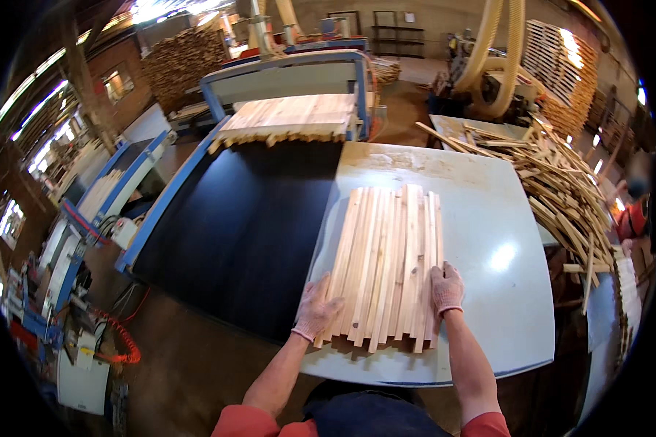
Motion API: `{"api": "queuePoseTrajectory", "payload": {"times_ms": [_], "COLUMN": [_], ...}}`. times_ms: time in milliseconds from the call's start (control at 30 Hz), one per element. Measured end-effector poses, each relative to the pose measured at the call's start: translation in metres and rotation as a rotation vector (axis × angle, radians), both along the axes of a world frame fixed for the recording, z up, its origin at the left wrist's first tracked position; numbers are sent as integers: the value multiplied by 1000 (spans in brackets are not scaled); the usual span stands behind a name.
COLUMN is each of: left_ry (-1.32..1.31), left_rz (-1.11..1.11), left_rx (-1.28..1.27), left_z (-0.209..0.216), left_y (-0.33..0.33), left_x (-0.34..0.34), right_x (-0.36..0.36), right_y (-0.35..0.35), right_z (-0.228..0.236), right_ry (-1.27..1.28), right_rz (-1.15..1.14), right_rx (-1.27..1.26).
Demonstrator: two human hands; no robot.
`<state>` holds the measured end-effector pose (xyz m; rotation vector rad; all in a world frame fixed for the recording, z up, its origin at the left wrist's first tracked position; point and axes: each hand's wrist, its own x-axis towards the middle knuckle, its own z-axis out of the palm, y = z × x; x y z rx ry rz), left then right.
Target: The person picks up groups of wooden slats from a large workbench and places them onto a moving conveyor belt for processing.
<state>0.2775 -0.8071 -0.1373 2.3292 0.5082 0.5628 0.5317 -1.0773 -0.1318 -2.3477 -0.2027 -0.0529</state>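
Wooden strips point(386, 262) are laid side by side on the pale counter point(496, 313), their near ends uneven, and are clasped along the outer edges by the grip of the left hand point(318, 307) and the right hand point(447, 288). Farther off, boards point(291, 116) are lined up beyond a black belt point(233, 226), and loose sticks point(561, 182) are heaped at the right.

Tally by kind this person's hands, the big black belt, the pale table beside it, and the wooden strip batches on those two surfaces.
Pale-gloved left hand and right hand: 2
Near batch of pale wooden strips and far batch: 2
Wide flat black belt: 1
Pale smooth tabletop: 1
Total: 6
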Motion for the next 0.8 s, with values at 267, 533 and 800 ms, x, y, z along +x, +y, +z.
{"api": "queuePoseTrajectory", "payload": {"times_ms": [267,533,800], "left_ry": [117,266,265], "left_rz": [-40,153,85], "left_rx": [-196,-86,-112], "left_z": [11,36,68], "left_y": [17,-10,32], "left_x": [30,83,45], "right_x": [41,61,6], "right_y": [-37,-8,67], "right_z": [-38,-18,16], "right_ry": [274,188,157], "right_rz": [299,138,-26], "right_rx": [596,64,-191]}}
